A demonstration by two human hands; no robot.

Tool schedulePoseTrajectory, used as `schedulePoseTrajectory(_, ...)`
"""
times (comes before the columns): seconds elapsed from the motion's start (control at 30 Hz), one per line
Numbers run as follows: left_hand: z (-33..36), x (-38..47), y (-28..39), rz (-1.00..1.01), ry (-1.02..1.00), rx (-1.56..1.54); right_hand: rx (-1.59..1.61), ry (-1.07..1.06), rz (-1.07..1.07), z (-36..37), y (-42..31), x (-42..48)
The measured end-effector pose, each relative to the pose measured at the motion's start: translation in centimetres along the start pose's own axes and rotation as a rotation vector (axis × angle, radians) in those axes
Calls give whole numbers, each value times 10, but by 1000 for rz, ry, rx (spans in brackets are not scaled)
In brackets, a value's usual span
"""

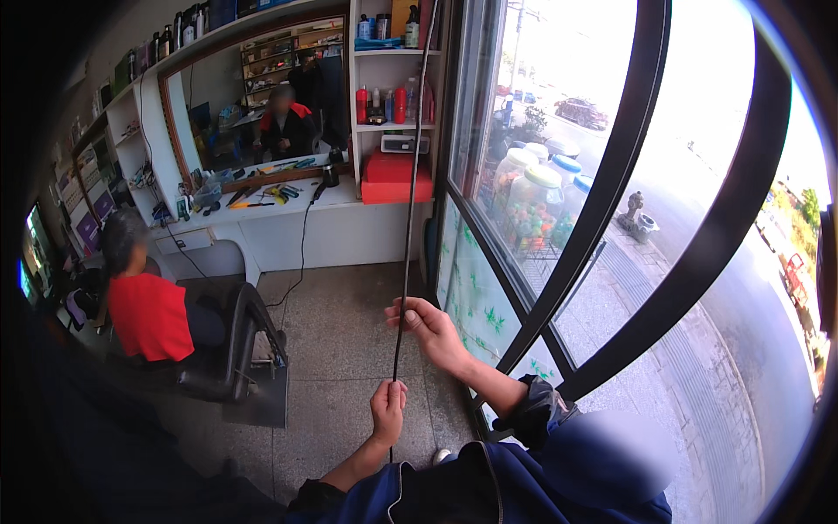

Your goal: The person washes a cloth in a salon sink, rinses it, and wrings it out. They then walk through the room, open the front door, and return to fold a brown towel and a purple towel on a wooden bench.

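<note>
A thin black cord or rod (412,216) runs from the top edge of the view down toward my body; I cannot tell whether it is stiff. My left hand (388,412) is closed around its lower part, thumb pointing up along it. Higher up, my right hand (427,331) holds it between the thumb and bent fingers, the fingertips passing behind it. The lower end disappears beside my navy jacket (452,491). Terrazzo floor (327,347) lies beyond my hands. Dark, gathered cuffs cover both forearms near the elbows.
At left, a person in a red cape (147,321) sits in a black barber chair (239,340). A hair dryer (321,190) and combs lie on the white counter (288,198) below a mirror (229,85). The black-framed glass door (628,111) stands close on my right; jars (533,196) are outside.
</note>
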State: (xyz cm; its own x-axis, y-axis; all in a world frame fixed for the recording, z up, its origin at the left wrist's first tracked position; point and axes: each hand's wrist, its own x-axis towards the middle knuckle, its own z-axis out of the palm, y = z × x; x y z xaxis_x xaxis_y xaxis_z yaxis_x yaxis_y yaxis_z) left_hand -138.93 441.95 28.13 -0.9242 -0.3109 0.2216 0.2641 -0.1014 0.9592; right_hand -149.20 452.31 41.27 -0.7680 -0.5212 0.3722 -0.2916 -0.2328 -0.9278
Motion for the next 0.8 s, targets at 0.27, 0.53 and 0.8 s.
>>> schedulePoseTrajectory(0.27,41,238,3,154,85,7,-273,198,106,-117,56,20)
schedulePoseTrajectory(0.53,112,458,30,291,23,-51,-198,410,252,-198,93,21)
schedulePoseTrajectory(0.8,183,652,32,430,34,-52,-200,699,260,-235,104,35)
